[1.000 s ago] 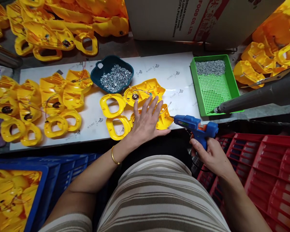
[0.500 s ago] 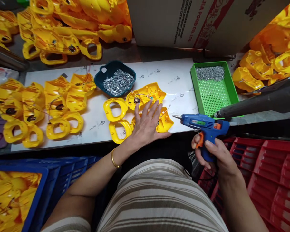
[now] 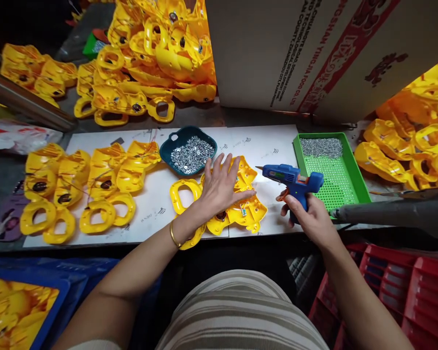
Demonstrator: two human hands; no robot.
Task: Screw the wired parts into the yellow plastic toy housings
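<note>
My left hand (image 3: pixel 221 187) is spread flat over two yellow plastic shells, covering part of both. The nearer shell (image 3: pixel 248 214) shows a small green board and a dark round part; the farther shell (image 3: pixel 246 171) shows beyond my fingers. A ring-shaped handle (image 3: pixel 175 194) sticks out left of my hand. My right hand (image 3: pixel 310 216) is wrapped round the grip of a blue glue gun (image 3: pixel 288 176), fingers at its orange trigger. The gun's nozzle points left, a little right of the farther shell, without touching it.
A dark teal bowl (image 3: pixel 164 150) of small metal parts stands behind the shells, a green tray (image 3: pixel 365 197) at right. More yellow shells (image 3: pixel 73 180) lie left. A cardboard box (image 3: pixel 255 58) stands behind. Blue crates (image 3: pixel 63 296) and red crates (image 3: pixel 390 291) are below.
The view has shifted, showing more of the far side. My left hand has moved from the nearer shell toward the farther one. The glue gun has come up and left over the table edge.
</note>
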